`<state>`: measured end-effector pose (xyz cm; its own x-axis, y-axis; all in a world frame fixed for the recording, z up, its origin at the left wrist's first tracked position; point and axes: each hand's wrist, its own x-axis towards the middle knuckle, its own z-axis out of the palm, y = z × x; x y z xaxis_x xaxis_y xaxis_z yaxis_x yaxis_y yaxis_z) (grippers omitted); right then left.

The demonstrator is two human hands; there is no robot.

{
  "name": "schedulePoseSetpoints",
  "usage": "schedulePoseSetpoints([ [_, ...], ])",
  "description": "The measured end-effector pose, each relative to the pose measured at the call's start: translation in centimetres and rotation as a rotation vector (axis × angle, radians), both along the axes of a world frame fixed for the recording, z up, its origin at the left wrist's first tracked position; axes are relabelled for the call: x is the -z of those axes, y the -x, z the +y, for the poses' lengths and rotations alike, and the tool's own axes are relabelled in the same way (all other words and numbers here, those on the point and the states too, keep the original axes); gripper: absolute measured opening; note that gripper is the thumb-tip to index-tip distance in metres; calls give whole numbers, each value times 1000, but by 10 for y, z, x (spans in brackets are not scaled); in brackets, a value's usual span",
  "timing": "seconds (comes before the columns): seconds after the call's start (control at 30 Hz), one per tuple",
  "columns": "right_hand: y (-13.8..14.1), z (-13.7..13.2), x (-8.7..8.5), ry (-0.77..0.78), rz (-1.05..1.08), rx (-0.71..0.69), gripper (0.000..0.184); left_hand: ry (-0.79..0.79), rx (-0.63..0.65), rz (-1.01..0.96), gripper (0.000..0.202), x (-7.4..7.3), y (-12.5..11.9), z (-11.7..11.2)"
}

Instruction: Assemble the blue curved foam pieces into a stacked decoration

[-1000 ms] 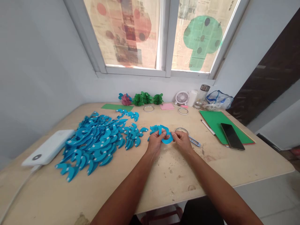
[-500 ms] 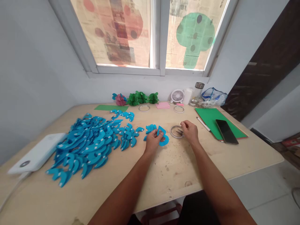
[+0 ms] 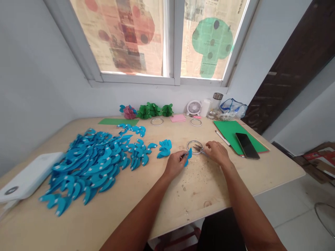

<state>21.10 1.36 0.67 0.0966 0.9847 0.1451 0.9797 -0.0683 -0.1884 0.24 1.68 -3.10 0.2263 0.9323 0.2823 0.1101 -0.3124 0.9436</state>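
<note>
My left hand [image 3: 176, 163] pinches a folded blue paper piece [image 3: 188, 157] with a curved outline, holding it above the wooden table. To its right, my right hand [image 3: 216, 152] has its fingers curled on the handle end of a small pointed metal tool [image 3: 199, 149], which looks like snips. The tool's tips point left over a thin ring [image 3: 187, 147], probably a tape roll. A small stack of blue paper pieces [image 3: 164, 150] lies just beyond my left hand. Further left is a large pile of blue curved papers [image 3: 91, 160] with white squares on them.
A white power bank [image 3: 28, 176] with a cable lies at left. Green sheets [image 3: 225, 130] and a phone [image 3: 247, 145] are at right, near a white pen [image 3: 222, 138]. Along the wall stand green paper shapes [image 3: 154, 109], a small fan [image 3: 194, 108] and a bottle [image 3: 215, 104].
My left hand has moved right, away from the small blue stack, and the paper piece has turned edge-on. My right hand has lowered onto the pointed tool's handle. The view has shifted slightly.
</note>
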Motion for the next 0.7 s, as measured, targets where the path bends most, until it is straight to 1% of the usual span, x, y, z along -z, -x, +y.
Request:
schedulePoseSetpoints([
  [0.07,2,-2,7,31,17,4,24,-107,20,104,12,0,-1,-2],
  [0.17,5,-5,15,40,34,-31,17,-280,72,276,18,1,-3,-2],
  [0.23,6,-5,18,19,48,-51,13,-357,104,373,21,2,-5,0],
  [0.3,4,-3,21,-4,117,-64,12,-402,116,458,21,3,-7,0],
  [0.37,0,0,23,-31,255,-46,12,-423,118,537,22,5,-10,1],
  [0.43,-4,4,25,-80,425,19,16,-425,123,608,24,5,-12,0],
  [0.5,-6,8,27,-136,621,53,21,-423,120,653,25,4,-13,-1],
  [0.6,-5,10,28,-154,991,60,29,-434,111,663,21,1,-14,-2],
  [0.63,-4,10,28,-152,1079,63,31,-440,112,660,20,0,-15,-2],
  [0.7,-2,9,28,-154,1165,74,32,-445,103,663,22,-1,-16,-3],
])
